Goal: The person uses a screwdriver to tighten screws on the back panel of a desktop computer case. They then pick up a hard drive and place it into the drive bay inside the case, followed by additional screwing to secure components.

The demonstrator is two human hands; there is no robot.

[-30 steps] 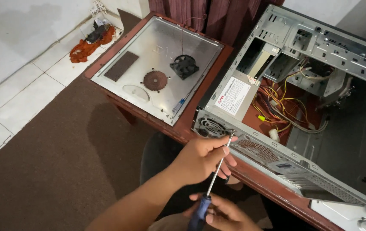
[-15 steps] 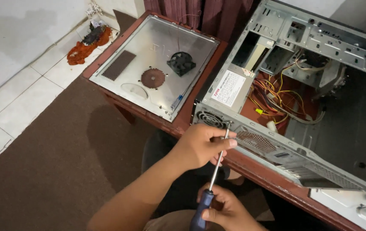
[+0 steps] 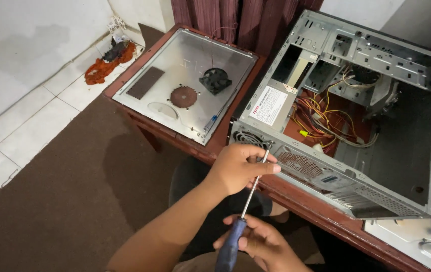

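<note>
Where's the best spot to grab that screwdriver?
Probably by the blue handle, from below at the near end, where the right hand wraps it. It is thick, while the thin metal shaft slopes up to the computer case; the left hand only steadies that shaft.

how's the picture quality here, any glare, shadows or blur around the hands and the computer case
Head view: sharp overall, even soft light; mild sheen on the removed side panel; a soft shadow under the table on the brown carpet; left hand, right hand and screwdriver crisp; case edges bow slightly.
</note>
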